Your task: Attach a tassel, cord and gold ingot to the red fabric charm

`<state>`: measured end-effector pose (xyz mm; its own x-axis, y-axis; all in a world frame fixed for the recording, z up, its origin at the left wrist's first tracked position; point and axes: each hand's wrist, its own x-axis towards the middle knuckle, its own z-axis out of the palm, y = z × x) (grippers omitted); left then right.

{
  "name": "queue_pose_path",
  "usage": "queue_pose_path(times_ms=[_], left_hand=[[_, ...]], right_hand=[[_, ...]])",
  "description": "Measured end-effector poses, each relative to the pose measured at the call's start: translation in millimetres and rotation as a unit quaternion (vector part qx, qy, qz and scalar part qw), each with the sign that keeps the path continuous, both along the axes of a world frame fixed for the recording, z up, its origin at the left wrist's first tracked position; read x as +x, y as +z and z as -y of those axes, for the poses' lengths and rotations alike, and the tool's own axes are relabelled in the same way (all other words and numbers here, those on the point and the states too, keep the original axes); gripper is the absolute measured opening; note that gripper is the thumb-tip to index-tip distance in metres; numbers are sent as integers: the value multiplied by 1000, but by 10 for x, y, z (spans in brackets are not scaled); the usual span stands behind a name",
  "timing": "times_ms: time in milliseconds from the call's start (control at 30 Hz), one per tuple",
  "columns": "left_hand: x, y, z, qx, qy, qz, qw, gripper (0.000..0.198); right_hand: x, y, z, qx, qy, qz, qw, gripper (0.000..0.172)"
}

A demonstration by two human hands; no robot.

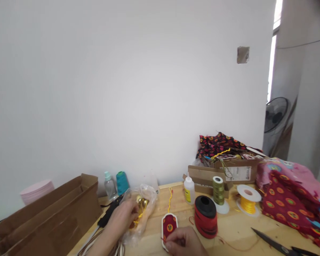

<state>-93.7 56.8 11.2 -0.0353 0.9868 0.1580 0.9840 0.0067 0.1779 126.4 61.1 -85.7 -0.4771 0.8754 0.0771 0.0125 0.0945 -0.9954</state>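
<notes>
My left hand point(126, 215) reaches into a clear plastic bag point(149, 195), its fingers curled down beside round gold bells point(140, 201) and yellow cord. What its fingertips hold, if anything, is hidden. Below the middle of the view lies a tag covered in dark red patterned fabric point(169, 224), with a white border and a twisted yellow cord point(170, 199) running from its top. My right hand point(185, 241) is over the tag's lower right part, thumb and forefinger pinched together. A short bit of red thread point(162, 239) shows at those fingertips.
A red thread spool point(206, 222) stands right of the tag, near a glue bottle point(189, 190), a green thread cone point(218, 192) and a yellow cord reel point(248, 204). Black scissors point(274, 243) lie front right. A long cardboard box point(50, 213) stands left; patterned fabric point(288, 209) lies right.
</notes>
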Motion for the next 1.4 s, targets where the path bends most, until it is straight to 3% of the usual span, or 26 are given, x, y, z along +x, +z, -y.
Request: queue_pose_path(times_ms=[167,267,367,467,600,633,767,833,1000,1067,1167,1300,1400], left_hand=[[13,138,90,79,-48,41,995,17],[-44,140,98,118,-34,173,977,12],[-46,72,98,117,0,307,945,13],[70,-15,155,99,22,380,919,20],[315,-94,344,54,20,536,842,25],[364,-111,396,52,13,540,840,29],[447,-220,535,35,19,436,899,31],[449,-302,551,27,17,420,907,29],[499,-468,542,5,1,555,832,30],[518,-490,546,9,0,580,814,30],[498,-508,554,27,-1,554,832,29],[413,-518,562,43,-19,373,927,27],[368,-436,601,63,-43,243,967,25]], right_hand=[[-4,-32,-20,-14,0,-8,1000,26],[-1,-29,-18,-24,0,-17,1000,27],[-1,53,28,-52,-14,-43,998,29],[-2,207,79,-115,-27,-87,989,34],[39,392,72,-100,-64,-124,985,37],[58,417,59,-94,-74,-128,985,38],[123,453,24,-86,-105,-101,986,43],[133,464,34,-80,-114,-85,987,44],[114,513,85,-57,-114,-69,989,44],[113,526,91,-52,-118,-63,990,44],[118,522,86,-45,-123,-62,989,44],[112,476,82,-57,-114,-68,989,40],[103,442,82,-66,-108,-76,989,37]])
